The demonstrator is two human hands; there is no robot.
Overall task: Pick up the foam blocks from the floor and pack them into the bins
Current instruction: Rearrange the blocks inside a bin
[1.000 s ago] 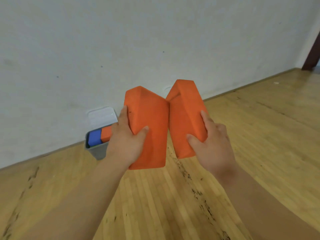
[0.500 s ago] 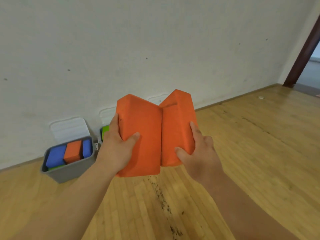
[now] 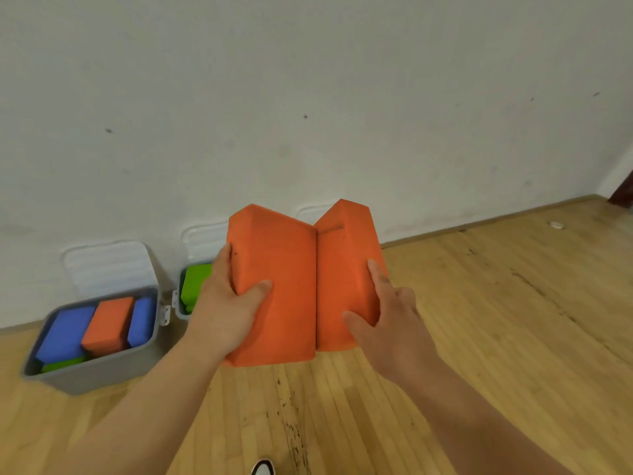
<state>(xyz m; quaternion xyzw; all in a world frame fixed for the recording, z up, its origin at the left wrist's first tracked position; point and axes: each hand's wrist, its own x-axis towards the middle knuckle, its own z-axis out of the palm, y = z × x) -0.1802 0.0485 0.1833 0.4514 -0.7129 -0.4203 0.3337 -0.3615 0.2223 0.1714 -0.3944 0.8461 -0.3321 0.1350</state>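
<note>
An open grey bin (image 3: 102, 371) is sitting by the wall, holding blue blocks (image 3: 65, 334), a packed orange block (image 3: 108, 323) and a green block (image 3: 61, 365). A second bin (image 3: 178, 305), just beside it, is holding green blocks (image 3: 195, 284). Above the floor, the left hand (image 3: 222, 313) is gripping the left orange block (image 3: 277, 303) and the right hand (image 3: 394, 323) is gripping the right orange block (image 3: 346, 279), their edges touching.

bin 2 (image 3: 181, 316): mostly behind left hand (image 3: 226, 313), block (image 3: 274, 286)
shoe (image 3: 263, 468): cut by bottom edge
white spot (image 3: 557, 225): too small to identify

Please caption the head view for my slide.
Left hand grips one orange block, right hand a second block; left bin and right bin stand by the wall.
</note>
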